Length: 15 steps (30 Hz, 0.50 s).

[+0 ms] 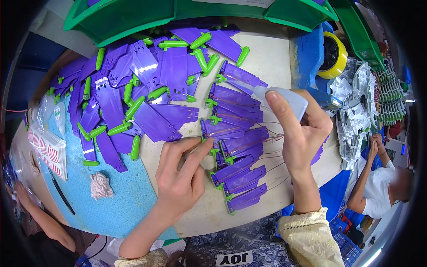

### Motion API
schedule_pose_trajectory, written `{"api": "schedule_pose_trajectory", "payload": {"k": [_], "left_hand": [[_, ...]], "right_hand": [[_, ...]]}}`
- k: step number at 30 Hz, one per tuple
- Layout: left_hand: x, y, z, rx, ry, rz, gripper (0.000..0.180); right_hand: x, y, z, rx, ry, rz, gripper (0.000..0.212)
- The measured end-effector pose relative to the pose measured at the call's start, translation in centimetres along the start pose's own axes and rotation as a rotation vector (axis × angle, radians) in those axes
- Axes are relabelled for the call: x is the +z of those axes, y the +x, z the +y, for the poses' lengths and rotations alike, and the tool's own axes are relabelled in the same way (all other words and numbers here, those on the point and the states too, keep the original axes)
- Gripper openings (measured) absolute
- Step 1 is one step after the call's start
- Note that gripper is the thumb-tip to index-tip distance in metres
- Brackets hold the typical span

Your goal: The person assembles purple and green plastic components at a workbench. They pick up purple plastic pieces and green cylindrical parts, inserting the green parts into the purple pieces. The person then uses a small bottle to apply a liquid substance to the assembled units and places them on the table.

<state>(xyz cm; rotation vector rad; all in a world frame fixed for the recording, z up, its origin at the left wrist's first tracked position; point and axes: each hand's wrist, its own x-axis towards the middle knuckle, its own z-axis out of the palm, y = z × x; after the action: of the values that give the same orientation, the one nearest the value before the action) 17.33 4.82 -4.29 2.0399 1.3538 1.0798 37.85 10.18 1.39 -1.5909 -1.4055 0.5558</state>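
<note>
My right hand (296, 133) is wrapped round a translucent white squeeze bottle (291, 101). The bottle is tilted, its narrow nozzle reaching left over a row of purple plastic panels (238, 100). My left hand (180, 173) has its fingertips closed at the left end of one purple panel (224, 130) in that row, beside its green end piece; the exact grip is partly hidden. Each panel in the row has a green end piece on its left, and thin reddish wires (278, 165) trail from several of them toward my right wrist.
A heap of purple panels with green rods (142, 66) covers the far left. Green bins (124, 22) stand behind. A blue mat (129, 191) carries crumpled tissue (101, 186) and a black pen (62, 196). Yellow tape (340, 55) and grey plastic parts (351, 120) are right; co-workers sit both sides.
</note>
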Motion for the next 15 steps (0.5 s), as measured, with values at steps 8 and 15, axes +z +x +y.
{"api": "schedule_pose_trajectory", "payload": {"k": [8,15], "left_hand": [[-0.1,0.2,0.2,-0.003,0.001,-0.001,0.048],[0.1,0.2,0.2,-0.015,-0.019,0.010,0.046]], "right_hand": [[0.8,1.6,1.1,-0.039,-0.011,0.037,0.021],[0.9,1.9,1.1,-0.033,-0.009,0.053,0.021]]}}
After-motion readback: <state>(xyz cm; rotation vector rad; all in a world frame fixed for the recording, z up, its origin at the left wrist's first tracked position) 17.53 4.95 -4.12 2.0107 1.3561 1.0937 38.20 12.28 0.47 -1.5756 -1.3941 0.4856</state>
